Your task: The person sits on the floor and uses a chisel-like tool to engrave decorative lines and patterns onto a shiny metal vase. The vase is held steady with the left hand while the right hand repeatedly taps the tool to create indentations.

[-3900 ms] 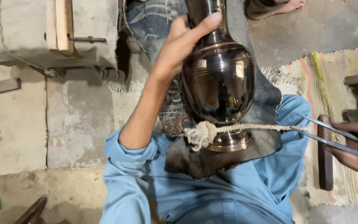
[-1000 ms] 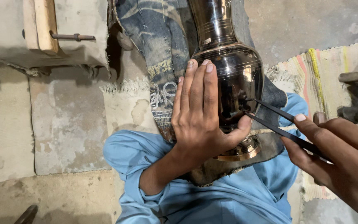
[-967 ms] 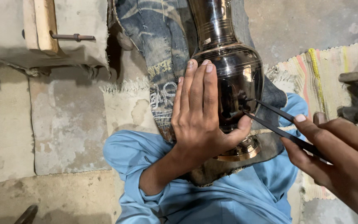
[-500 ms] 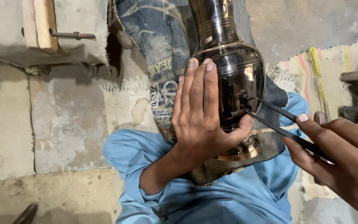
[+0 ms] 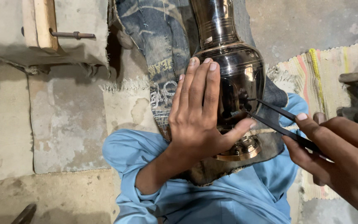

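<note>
Dark polished metal: a large vase (image 5: 228,79) lies across the person's lap at frame centre, neck toward the top edge, brass-coloured foot toward the bottom, resting on a worn denim cloth (image 5: 162,49) over light-blue trousers (image 5: 245,199). Concrete floor fills the left half; a striped woven mat (image 5: 311,70) sits at right.

Left hand (image 5: 197,124), centre frame: palm flat on the vase belly, fingers extended toward the neck, thumb hooked along the lower belly. It steadies the vase and clasps nothing.

Right hand (image 5: 340,153), lower right: grip closed on a pair of thin black tongs (image 5: 282,122), whose tips meet the vase belly just beside the left thumb. What the tips pinch, if anything, cannot be told.

Judgement: surface-working step in progress. The next move calls for firm bracing by the left hand and light, controlled tip pressure.
</note>
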`<state>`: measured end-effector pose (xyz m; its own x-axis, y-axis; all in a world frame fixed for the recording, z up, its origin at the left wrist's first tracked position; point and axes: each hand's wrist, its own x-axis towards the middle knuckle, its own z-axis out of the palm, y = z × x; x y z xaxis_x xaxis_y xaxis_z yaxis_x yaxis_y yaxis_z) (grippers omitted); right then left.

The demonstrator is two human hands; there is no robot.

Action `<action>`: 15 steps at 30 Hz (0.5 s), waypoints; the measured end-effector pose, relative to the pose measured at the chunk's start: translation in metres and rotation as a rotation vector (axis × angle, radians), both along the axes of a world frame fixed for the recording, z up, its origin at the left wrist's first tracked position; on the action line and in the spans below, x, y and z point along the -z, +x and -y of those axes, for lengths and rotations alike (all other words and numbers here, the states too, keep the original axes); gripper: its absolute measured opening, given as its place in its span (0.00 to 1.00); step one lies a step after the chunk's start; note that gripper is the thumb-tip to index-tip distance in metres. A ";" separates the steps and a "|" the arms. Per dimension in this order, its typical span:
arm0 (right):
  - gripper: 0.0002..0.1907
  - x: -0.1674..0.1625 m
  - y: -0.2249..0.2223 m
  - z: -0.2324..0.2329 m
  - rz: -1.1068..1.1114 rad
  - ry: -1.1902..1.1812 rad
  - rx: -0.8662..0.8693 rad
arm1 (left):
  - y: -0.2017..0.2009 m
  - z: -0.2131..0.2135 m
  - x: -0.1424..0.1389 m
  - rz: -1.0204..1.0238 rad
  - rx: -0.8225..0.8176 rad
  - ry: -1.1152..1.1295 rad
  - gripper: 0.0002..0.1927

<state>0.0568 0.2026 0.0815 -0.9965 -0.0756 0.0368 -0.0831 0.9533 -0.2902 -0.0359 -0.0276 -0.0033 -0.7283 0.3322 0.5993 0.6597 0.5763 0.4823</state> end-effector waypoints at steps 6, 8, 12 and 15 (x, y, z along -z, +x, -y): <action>0.26 -0.008 -0.008 0.011 0.047 0.120 -0.048 | -0.013 0.025 -0.010 0.100 0.108 -0.032 0.51; 0.28 -0.019 -0.011 0.010 0.056 0.245 -0.200 | -0.025 0.038 -0.013 0.166 0.175 0.069 0.43; 0.28 -0.038 -0.027 0.009 -0.045 0.789 -0.743 | -0.074 0.050 -0.013 0.211 0.185 0.324 0.33; 0.26 -0.044 -0.042 0.016 0.105 0.911 -0.924 | -0.107 0.058 -0.018 0.138 0.193 0.301 0.26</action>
